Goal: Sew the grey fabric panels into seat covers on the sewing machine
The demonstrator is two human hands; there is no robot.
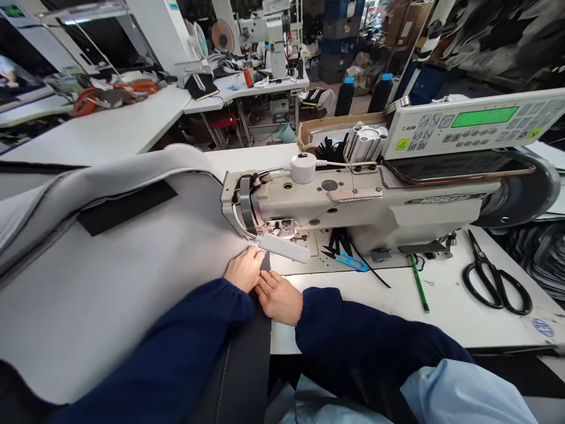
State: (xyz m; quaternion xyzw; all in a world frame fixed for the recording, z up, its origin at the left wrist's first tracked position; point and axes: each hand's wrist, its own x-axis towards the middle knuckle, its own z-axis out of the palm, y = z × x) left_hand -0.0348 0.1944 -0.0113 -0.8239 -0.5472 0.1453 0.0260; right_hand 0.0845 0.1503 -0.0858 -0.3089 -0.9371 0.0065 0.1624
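A large piece of grey-backed black upholstery material (189, 235) spreads from the left up to the head of the sewing machine (335, 200). My left hand (244, 271) has its bent fingers closed on the material just in front of the presser area. Touching it on the right, my right hand (280, 299) presses its fingers together at the dark edge strip. A white lamp bar (285, 247) partly covers the needle area, so the needle is hidden. Below my hands the black side, with a line of stitching, hangs over the table's front edge.
Blue thread snips (351, 260), a green pencil (419, 285) and black scissors (497, 280) lie on the white table (353, 330) to the right. A phone (463, 168) rests on the machine beneath the control panel (477, 123). Thread cones (345, 97) stand behind.
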